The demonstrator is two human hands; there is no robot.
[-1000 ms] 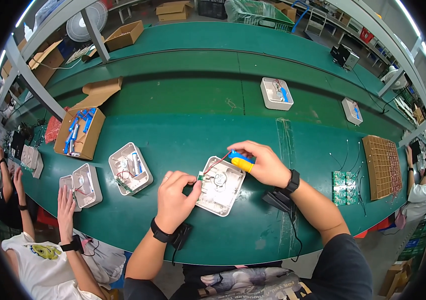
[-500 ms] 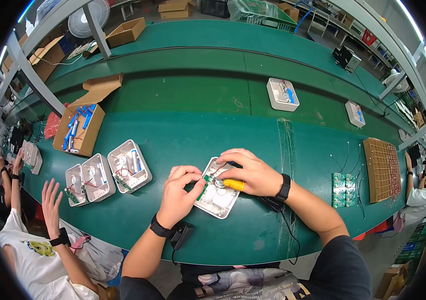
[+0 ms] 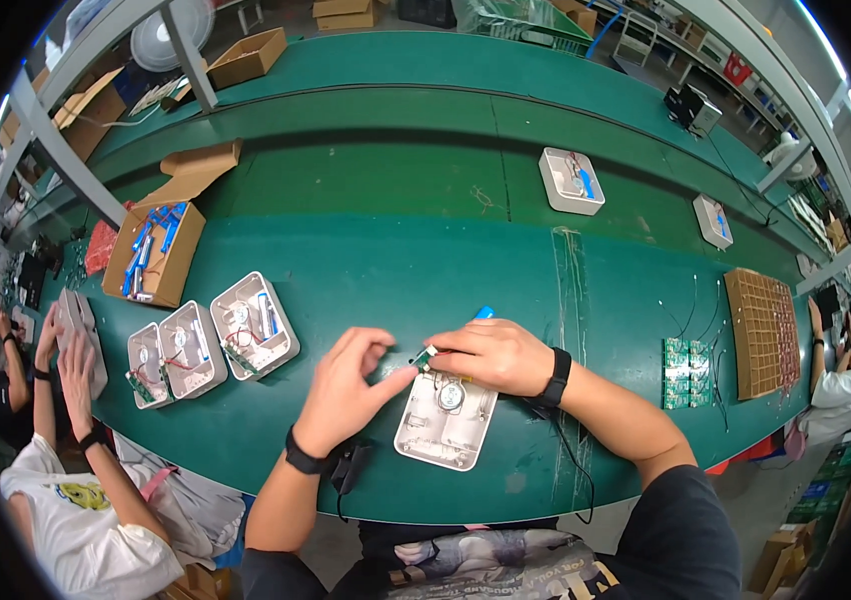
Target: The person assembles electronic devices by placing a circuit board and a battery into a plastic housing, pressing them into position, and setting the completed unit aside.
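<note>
Circuit board now reaches the far edge of our white housing; our left hand has opened, our right hand's grip apparently pinching it alone.

- Only real lettering I can spot is on the dark shirt of the person wearing the camera: pale capitals slanting across the lower right of the print, plus some chunkier tan ones, curved and partly cut off at the bottom edge
- Small green board at the fingertips: any markings way too tiny to read
- Green circuit boards on the right: same deal, just unreadable specks
</note>
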